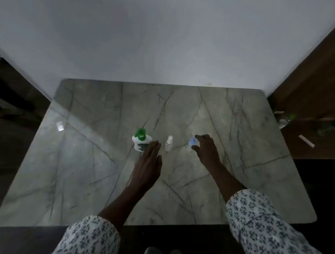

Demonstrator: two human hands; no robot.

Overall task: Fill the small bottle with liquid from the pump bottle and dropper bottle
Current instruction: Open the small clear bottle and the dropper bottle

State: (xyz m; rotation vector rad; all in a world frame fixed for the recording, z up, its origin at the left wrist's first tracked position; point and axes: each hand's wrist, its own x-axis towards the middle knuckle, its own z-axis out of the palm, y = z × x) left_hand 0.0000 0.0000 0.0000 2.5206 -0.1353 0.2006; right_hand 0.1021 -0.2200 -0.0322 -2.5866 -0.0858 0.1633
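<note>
A white pump bottle [140,141] with a green pump top stands at the middle of the marble table [84,161]. To its right stands a small clear bottle [169,143] with a white cap. Further right is a clear bottle with a blue cap [192,142]. My left hand [148,164] reaches forward with straight fingers, its fingertips just right of the pump bottle and holding nothing. My right hand [205,149] curls its fingers and thumb round the blue-capped bottle, partly hiding it.
A small clear object [60,125] lies near the table's left edge. A white wall rises behind the table. Dark floor lies at both sides, with clutter and bottles [289,120] at the right. The scene is dim and blurred.
</note>
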